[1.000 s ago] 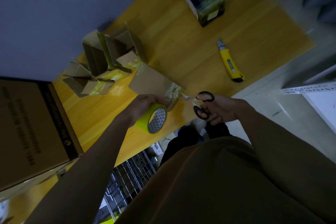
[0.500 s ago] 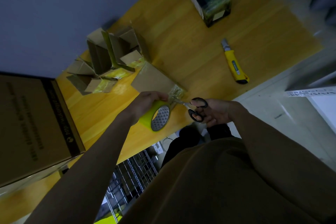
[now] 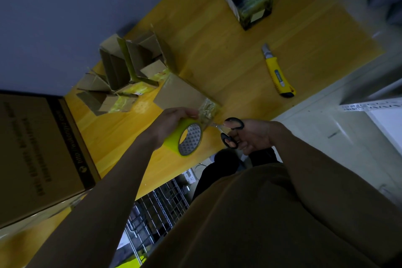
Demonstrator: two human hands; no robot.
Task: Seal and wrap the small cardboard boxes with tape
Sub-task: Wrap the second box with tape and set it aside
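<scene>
Yellow-green tape roll (image 3: 183,136) held at the near end of the small cardboard box (image 3: 178,95), scissors (image 3: 230,132) closing in from the right.

The left hand (image 3: 174,122) curls round the roll; a short tape span runs rightward from it to the box end. The right hand (image 3: 254,135) grips the scissor loops, blades pointing left at that span, slightly parted as far as shows.

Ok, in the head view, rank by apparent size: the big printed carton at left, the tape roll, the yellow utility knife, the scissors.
1. Big printed carton, clearly largest, though nearest the camera.
2. Tape roll and utility knife: look alike, unranked.
3. Scissors, partly hidden by the right hand.
</scene>
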